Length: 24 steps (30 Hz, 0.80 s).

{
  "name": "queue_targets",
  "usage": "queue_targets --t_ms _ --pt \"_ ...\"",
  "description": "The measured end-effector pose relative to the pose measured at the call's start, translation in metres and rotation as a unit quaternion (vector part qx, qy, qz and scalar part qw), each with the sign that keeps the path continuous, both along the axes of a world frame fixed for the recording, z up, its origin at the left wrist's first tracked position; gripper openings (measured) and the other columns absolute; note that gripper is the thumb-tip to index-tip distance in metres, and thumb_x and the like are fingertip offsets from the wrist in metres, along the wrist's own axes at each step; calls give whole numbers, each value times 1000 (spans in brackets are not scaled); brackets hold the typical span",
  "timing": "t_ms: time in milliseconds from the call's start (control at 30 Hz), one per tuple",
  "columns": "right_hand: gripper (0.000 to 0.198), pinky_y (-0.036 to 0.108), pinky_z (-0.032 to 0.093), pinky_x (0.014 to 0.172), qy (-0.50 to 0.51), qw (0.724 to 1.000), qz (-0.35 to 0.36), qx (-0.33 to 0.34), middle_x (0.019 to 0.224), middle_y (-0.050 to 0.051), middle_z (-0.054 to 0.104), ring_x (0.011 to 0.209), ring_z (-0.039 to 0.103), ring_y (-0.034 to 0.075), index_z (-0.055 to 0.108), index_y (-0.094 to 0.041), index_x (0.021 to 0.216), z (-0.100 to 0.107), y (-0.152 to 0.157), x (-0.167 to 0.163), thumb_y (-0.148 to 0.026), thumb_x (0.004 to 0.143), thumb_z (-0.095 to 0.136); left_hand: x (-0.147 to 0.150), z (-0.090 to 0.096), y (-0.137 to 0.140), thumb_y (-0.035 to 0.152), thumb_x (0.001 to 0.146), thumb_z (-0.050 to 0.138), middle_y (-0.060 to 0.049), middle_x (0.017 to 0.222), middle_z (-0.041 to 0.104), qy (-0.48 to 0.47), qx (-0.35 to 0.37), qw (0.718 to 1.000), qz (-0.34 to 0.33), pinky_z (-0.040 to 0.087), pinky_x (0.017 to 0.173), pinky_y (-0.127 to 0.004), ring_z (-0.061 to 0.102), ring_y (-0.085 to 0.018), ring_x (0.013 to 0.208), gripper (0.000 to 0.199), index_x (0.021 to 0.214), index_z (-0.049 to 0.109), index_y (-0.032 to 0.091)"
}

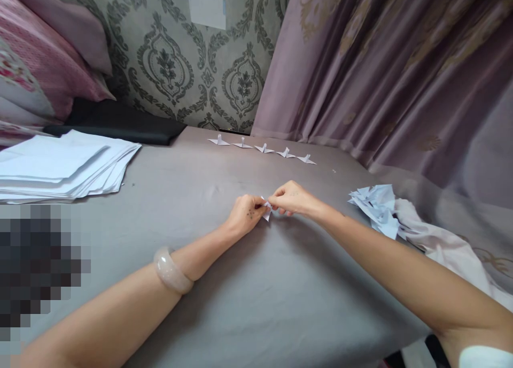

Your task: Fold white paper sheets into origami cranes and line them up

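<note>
Between my two hands, over the middle of the grey-covered table (224, 304), is a small folded piece of white paper (267, 214). My left hand (247, 214) pinches it from the left, a pale bangle on that wrist. The fingers of my right hand (292, 198) are closed on its right side. Most of the paper is hidden by my fingers, so its full shape cannot be made out. Farther back stands a row of several small folded white paper figures (263, 148), each with flat pointed sides and an upright middle part.
At the left lies a stack of white paper sheets (52, 165), with a black item (124, 123) behind it. On the right sits a pile of crumpled or folded white paper (377, 205) beside white cloth (444, 242). Purple curtains (340, 63) hang along the right side.
</note>
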State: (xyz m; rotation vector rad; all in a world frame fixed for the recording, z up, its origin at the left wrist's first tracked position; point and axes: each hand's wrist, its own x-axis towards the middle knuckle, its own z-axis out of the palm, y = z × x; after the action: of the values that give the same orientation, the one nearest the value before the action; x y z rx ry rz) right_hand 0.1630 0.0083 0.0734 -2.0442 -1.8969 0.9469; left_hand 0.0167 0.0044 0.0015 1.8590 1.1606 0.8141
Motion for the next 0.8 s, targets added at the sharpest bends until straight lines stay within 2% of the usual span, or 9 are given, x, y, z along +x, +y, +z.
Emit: queue_targets --t_ms 233,333,467,633,800 --pt "11 19 36 38 30 999 -20 -11 47 0 52 44 47 9 67 -16 59 -3 2 2 -24 65 62 -1 3 -1 31 81 50 2 54 52 17 18 1000 -10 30 54 -20 42 -10 54 30 77 73 13" --pt "12 19 31 36 63 997 -35 -16 44 -1 48 41 41 7 64 -16 56 -5 1 4 -23 65 62 -1 3 -1 32 82 50 0 58 58 8 10 1000 -17 34 56 -20 46 -11 56 31 78 73 13" --pt "12 18 29 36 120 991 -54 -30 49 -1 52 42 40 6 60 -15 53 -9 -1 7 -19 64 62 -1 3 -1 32 80 53 -2 66 64 -11 2 1000 -18 37 59 -20 52 -12 61 28 83 73 14" --pt "11 16 26 35 225 970 -72 -55 54 -1 55 43 39 4 60 -14 56 -18 -2 13 -20 66 63 0 4 -1 31 77 56 -2 70 65 -27 -1 999 22 38 61 -21 52 -13 65 24 83 72 14" --pt "13 14 24 33 298 945 -104 -82 56 -2 55 43 39 2 57 -13 58 -27 -3 16 -20 66 65 1 1 0 32 79 54 -2 67 64 -32 -1 999 16 37 59 -21 51 -13 64 27 80 73 14"
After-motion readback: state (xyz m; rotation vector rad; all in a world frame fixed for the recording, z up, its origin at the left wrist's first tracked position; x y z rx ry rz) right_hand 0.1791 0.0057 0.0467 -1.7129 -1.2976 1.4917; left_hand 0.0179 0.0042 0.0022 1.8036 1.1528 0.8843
